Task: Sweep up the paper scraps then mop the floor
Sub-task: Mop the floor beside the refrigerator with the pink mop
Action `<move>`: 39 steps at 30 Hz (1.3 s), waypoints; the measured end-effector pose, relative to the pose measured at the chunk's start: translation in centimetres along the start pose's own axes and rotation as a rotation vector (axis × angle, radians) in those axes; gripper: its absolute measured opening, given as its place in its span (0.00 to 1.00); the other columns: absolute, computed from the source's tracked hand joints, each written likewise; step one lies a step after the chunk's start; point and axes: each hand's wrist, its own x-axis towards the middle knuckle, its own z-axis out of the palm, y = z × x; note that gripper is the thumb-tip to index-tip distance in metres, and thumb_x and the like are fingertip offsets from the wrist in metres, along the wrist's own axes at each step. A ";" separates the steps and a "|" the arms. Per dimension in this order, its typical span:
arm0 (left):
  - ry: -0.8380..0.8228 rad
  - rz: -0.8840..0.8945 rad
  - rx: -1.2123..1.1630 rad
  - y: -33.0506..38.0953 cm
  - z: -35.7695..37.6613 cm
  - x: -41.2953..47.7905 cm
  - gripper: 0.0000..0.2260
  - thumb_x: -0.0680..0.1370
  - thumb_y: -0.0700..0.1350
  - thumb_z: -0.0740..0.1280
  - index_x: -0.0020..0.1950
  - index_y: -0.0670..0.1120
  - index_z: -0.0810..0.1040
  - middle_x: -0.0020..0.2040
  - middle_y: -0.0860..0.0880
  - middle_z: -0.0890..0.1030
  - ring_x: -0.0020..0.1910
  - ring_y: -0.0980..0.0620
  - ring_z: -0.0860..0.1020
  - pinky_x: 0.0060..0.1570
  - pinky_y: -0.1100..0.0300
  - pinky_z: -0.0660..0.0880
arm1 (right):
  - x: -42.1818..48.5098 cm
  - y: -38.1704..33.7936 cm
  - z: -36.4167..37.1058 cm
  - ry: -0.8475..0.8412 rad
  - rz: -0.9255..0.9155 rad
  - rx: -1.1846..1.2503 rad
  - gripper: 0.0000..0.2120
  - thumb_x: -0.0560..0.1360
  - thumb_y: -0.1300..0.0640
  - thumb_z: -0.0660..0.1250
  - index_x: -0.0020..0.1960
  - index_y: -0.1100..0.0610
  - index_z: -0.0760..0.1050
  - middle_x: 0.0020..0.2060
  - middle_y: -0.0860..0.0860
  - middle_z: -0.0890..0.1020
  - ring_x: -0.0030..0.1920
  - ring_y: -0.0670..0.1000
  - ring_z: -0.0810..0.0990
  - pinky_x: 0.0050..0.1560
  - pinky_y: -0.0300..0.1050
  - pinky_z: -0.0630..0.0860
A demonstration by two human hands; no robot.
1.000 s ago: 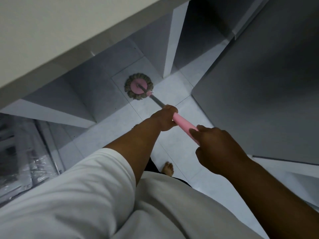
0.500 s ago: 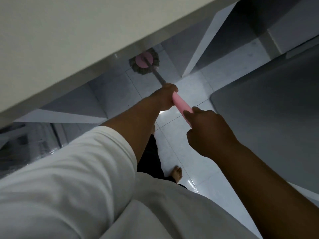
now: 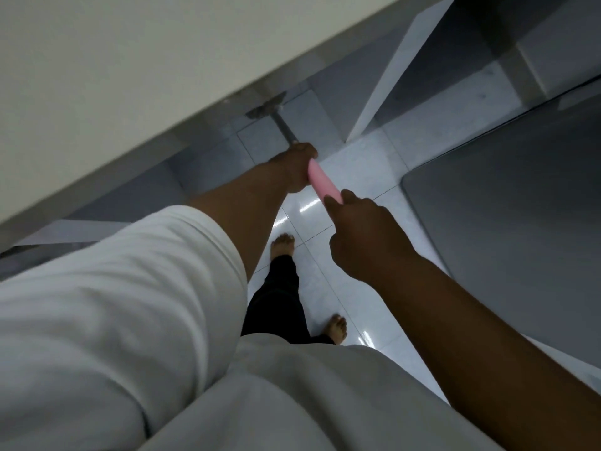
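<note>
I hold a mop by its pink handle grip [image 3: 323, 183] with both hands. My left hand [image 3: 297, 167] grips the far end of the pink part, where the grey metal pole [image 3: 284, 126] starts. My right hand [image 3: 361, 236] grips the near end. The pole runs away from me to the round mop head [image 3: 265, 109], which lies on the tiled floor and is mostly hidden under the edge of a white tabletop [image 3: 130, 76]. No paper scraps show.
The white table's legs [image 3: 380, 83] stand on the glossy white tile floor [image 3: 367, 164]. A large dark grey surface [image 3: 507, 222] fills the right side. My bare feet [image 3: 283, 245] stand on the tiles below my hands.
The mop head has slid away from me, from the open floor to under the tabletop's edge. Both hands followed the handle forward, and I stepped forward.
</note>
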 end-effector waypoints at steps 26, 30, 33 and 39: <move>0.076 0.069 -0.066 10.5 19.4 -20.1 0.22 0.77 0.44 0.71 0.70 0.44 0.69 0.70 0.45 0.70 0.64 0.44 0.75 0.64 0.53 0.72 | -26.7 5.5 2.3 -0.098 -0.019 -0.115 0.15 0.75 0.60 0.64 0.61 0.54 0.72 0.43 0.49 0.75 0.37 0.49 0.75 0.36 0.36 0.67; 0.072 0.082 -0.064 9.8 18.9 -20.0 0.22 0.77 0.44 0.71 0.69 0.45 0.70 0.69 0.45 0.71 0.64 0.44 0.76 0.63 0.53 0.73 | -26.3 4.7 2.4 -0.077 -0.004 -0.119 0.15 0.75 0.58 0.64 0.62 0.54 0.73 0.46 0.50 0.77 0.39 0.50 0.77 0.41 0.38 0.74; 0.086 0.105 -0.086 9.3 18.0 -19.4 0.21 0.77 0.44 0.72 0.67 0.44 0.71 0.67 0.45 0.73 0.62 0.44 0.77 0.61 0.54 0.73 | -25.2 4.5 1.7 -0.053 -0.004 -0.136 0.15 0.74 0.58 0.64 0.61 0.54 0.75 0.45 0.50 0.78 0.38 0.50 0.77 0.42 0.39 0.76; 0.087 0.111 -0.124 7.4 14.2 -17.0 0.23 0.77 0.45 0.71 0.70 0.45 0.69 0.69 0.46 0.72 0.62 0.45 0.77 0.62 0.51 0.75 | -20.6 3.3 -0.2 -0.020 0.003 -0.145 0.15 0.75 0.56 0.67 0.61 0.53 0.76 0.46 0.50 0.81 0.35 0.47 0.74 0.41 0.36 0.72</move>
